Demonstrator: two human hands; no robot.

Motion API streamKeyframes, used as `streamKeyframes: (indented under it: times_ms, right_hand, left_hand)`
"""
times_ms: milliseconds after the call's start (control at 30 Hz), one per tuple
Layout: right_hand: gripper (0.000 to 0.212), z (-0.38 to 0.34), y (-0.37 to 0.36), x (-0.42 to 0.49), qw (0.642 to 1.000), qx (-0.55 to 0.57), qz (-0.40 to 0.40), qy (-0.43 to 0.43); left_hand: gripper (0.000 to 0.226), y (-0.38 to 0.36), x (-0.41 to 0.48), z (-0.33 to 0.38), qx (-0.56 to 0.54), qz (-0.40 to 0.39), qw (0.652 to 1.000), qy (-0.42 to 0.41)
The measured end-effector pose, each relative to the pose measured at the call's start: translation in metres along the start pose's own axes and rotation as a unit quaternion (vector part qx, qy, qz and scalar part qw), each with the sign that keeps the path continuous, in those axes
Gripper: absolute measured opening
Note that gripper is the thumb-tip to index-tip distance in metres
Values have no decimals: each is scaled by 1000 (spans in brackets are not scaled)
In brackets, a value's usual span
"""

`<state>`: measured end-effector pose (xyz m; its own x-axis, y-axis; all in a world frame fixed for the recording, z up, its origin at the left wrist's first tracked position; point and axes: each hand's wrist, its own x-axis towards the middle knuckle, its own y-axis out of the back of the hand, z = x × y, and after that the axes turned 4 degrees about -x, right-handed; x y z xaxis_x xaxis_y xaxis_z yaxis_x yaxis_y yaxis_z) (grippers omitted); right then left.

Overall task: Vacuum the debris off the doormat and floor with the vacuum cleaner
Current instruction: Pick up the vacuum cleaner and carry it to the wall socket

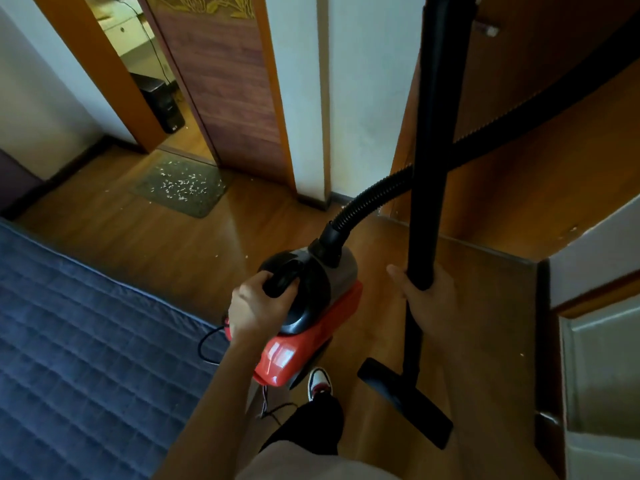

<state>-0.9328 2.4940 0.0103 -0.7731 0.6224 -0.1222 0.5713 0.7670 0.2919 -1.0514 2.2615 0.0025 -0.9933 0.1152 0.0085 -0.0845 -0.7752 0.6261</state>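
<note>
A red and grey vacuum cleaner [311, 313] hangs above the wooden floor, carried by its black top handle, which my left hand [258, 311] grips. My right hand [427, 299] grips the upright black wand [433, 140]. The flat black floor nozzle [405, 401] at the wand's lower end sits near my shoe. A ribbed black hose [367, 197] curves from the vacuum body up to the right. Farther off, a dark grey doormat [180, 185] lies before an open doorway, strewn with small white debris [180, 187]. A few white bits lie on the floor beside it.
A blue quilted mattress [79, 341] fills the lower left. A wooden door [221, 81] stands open behind the mat, with a black box [162, 102] beyond the threshold. A white wall pillar [311, 98] rises at centre. The power cord [207, 344] trails by the mattress.
</note>
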Motion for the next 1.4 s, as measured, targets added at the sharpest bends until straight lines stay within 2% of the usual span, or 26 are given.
streamKeyframes:
  times_ms: [100,533,700,833,1100,1233,1333,1400]
  right_hand:
    - [32,-22,-34,58,1000,-20,-10,9]
    - [37,-75,-133,224,996,-17,-66,64]
    - [38,-86,-161,294,991,-29,-94,87]
    - [35,-96,-195,361,983,-41,-133,117]
    - [48,-162,-276,510,946,-24,-251,203]
    - [32,-194,-325,556,931,-1,-294,217]
    - [29,-208,-361,575,914,14,-339,223]
    - [36,-215,-385,582,903,27,-367,222]
  left_hand:
    - [17,-1,60,1,8,-7,1000,0]
    - [20,1,234,-1,-9,41,999,20]
    - [33,-5,293,-3,-21,72,995,58]
    - [34,-8,346,-1,-17,95,992,82]
    - [35,-2,459,9,19,176,975,132]
    - [38,13,500,7,36,247,953,170]
    - [29,28,516,3,46,292,933,204]
    - [28,39,523,-3,50,332,917,214]
